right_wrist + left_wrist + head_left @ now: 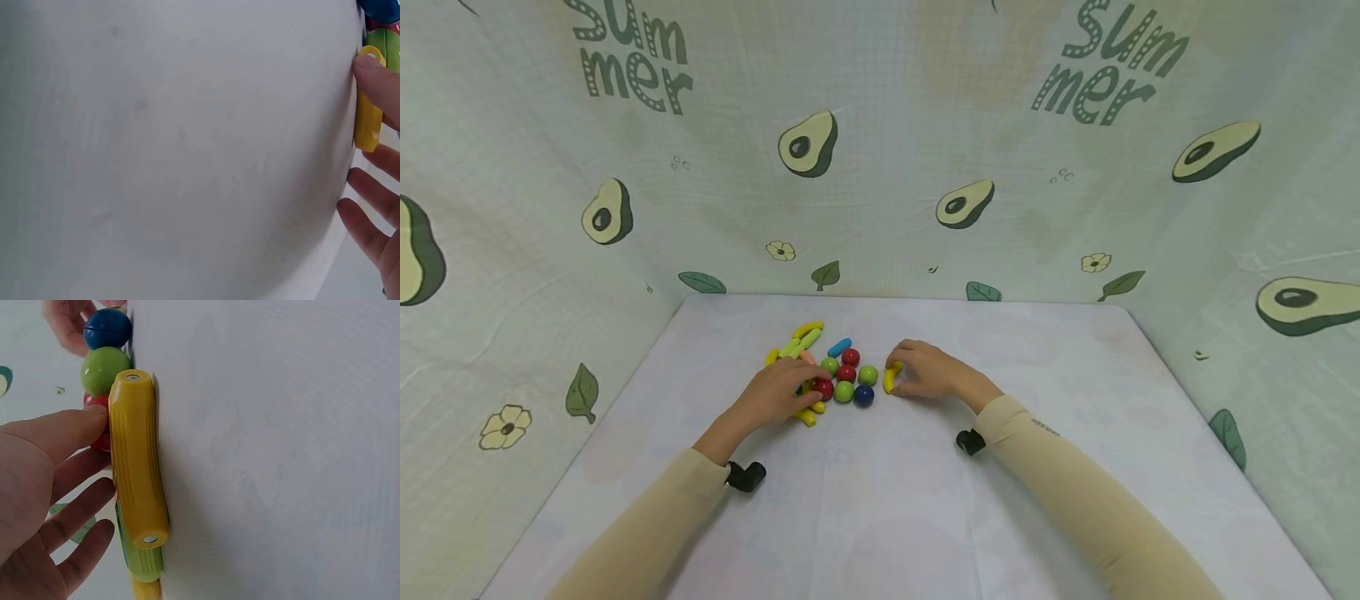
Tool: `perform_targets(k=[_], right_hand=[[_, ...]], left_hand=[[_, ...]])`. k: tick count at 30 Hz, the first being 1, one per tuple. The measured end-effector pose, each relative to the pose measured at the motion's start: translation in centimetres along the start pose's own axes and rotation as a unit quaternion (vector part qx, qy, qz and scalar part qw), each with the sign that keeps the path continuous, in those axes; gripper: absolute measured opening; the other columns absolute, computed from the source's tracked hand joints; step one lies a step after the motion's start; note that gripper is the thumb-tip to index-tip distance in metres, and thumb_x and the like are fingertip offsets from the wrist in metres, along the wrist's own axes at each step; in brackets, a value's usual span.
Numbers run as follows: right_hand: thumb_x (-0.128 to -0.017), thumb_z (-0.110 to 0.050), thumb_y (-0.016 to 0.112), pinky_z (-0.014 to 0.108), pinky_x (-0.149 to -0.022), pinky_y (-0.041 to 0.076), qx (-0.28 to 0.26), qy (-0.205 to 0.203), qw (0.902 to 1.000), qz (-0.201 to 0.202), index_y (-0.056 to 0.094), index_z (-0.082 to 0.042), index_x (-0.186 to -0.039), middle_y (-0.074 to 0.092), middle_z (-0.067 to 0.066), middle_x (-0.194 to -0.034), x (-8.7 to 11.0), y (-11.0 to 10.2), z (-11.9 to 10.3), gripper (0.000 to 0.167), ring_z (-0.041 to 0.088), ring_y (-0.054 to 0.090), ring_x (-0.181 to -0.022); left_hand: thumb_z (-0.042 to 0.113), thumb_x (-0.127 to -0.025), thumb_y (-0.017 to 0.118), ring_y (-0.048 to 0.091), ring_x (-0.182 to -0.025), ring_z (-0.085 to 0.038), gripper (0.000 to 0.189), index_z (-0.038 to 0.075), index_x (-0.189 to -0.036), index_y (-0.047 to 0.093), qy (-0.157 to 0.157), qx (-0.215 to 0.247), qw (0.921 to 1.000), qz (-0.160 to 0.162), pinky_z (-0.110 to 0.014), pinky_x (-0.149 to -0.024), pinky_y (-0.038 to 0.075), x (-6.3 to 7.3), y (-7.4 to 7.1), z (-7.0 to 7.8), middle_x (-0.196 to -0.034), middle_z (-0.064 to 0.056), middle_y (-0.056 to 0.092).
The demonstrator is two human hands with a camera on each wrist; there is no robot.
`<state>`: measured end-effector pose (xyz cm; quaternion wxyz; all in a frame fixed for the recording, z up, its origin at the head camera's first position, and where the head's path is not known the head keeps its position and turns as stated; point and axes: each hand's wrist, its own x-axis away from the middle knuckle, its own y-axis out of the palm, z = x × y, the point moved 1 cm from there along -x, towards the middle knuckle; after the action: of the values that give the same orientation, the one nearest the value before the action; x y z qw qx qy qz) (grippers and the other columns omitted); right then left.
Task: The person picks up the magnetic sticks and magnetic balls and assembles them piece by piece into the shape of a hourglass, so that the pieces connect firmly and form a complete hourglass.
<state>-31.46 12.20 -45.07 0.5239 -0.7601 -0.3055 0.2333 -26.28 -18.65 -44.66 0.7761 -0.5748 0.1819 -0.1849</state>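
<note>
Right hand (928,372) pinches a yellow curved rod (890,380) low at the table (1075,467), just right of the green (868,375) and navy (863,396) balls. Left hand (781,393) seems to pinch a red ball (823,390), far side hidden; its other fingers spread loosely.
</note>
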Motion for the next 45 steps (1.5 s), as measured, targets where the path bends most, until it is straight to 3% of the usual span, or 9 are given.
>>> perform_targets(k=[4,9,16,20,26,35,45], right_hand=[[-0.095,-0.031,0.083,0.041,-0.108,0.052,0.005,0.009,0.9999,-0.001,0.071,-0.01,-0.128,0.066,0.005,-0.125,0.0,0.1,0.2,0.041,0.021,0.061,-0.114],[-0.094,-0.032,0.083,0.039,-0.101,0.054,0.014,0.021,0.9997,-0.001,0.072,-0.012,-0.121,0.067,0.001,-0.115,0.0,0.1,0.4,0.034,0.017,0.06,-0.104],[-0.096,-0.022,0.082,0.036,-0.094,0.055,0.017,0.023,0.9996,-0.006,0.073,-0.013,-0.114,0.068,0.001,-0.107,0.2,-0.1,0.3,0.023,0.016,0.059,-0.096],[-0.097,-0.017,0.08,0.034,-0.088,0.055,0.012,0.015,0.9998,-0.002,0.076,-0.013,-0.115,0.069,0.001,-0.102,0.3,-0.1,0.3,0.019,0.014,0.059,-0.091],[-0.098,-0.013,0.078,0.032,-0.084,0.055,0.008,0.008,0.9999,0.005,0.079,-0.012,-0.113,0.069,0.002,-0.099,0.8,-0.2,0.2,0.015,0.014,0.058,-0.088],[-0.098,-0.014,0.079,0.032,-0.083,0.055,-0.002,0.025,0.9995,0.017,0.078,-0.01,-0.113,0.069,0.002,-0.099,1.7,-0.2,0.5,0.015,0.014,0.059,-0.087],[-0.098,-0.012,0.078,0.032,-0.08,0.053,-0.009,0.043,0.9988,0.02,0.078,-0.008,-0.117,0.069,0.003,-0.099,2.7,-0.4,0.5,0.019,0.015,0.059,-0.086]], left_hand=[[0.027,-0.099,0.078,0.064,-0.117,-0.027,0.034,0.017,-0.132,0.074,-0.005,0.014,0.9999,-0.006,-0.05,-0.103,0.054,-0.1,0.0,0.0,-0.126,-0.004,0.074],[0.026,-0.099,0.079,0.063,-0.111,-0.025,0.033,0.016,-0.13,0.073,-0.003,0.024,0.9997,-0.005,-0.048,-0.1,0.055,-0.1,0.1,0.0,-0.122,-0.003,0.074],[0.025,-0.099,0.078,0.063,-0.115,-0.025,0.037,0.014,-0.134,0.072,0.001,0.042,0.9991,-0.005,-0.049,-0.104,0.055,-0.1,-0.1,-0.1,-0.128,-0.005,0.073],[0.025,-0.101,0.076,0.063,-0.11,-0.024,0.036,0.015,-0.136,0.072,0.003,0.052,0.9987,0.002,-0.048,-0.1,0.056,0.1,-0.4,-0.3,-0.129,-0.004,0.073],[0.026,-0.102,0.075,0.063,-0.109,-0.025,0.034,0.015,-0.133,0.073,0.008,0.068,0.9976,0.01,-0.046,-0.098,0.056,0.1,-0.9,-0.1,-0.129,-0.005,0.072],[0.023,-0.1,0.077,0.061,-0.097,-0.021,0.033,0.013,-0.132,0.072,0.008,0.085,0.9963,0.011,-0.033,-0.086,0.055,-0.1,-0.8,0.2,-0.117,-0.002,0.07],[0.017,-0.1,0.076,0.063,-0.098,-0.019,0.033,0.011,-0.132,0.07,0.025,0.096,0.9948,0.02,-0.035,-0.09,0.058,-0.2,-0.8,0.5,-0.12,-0.003,0.071]])
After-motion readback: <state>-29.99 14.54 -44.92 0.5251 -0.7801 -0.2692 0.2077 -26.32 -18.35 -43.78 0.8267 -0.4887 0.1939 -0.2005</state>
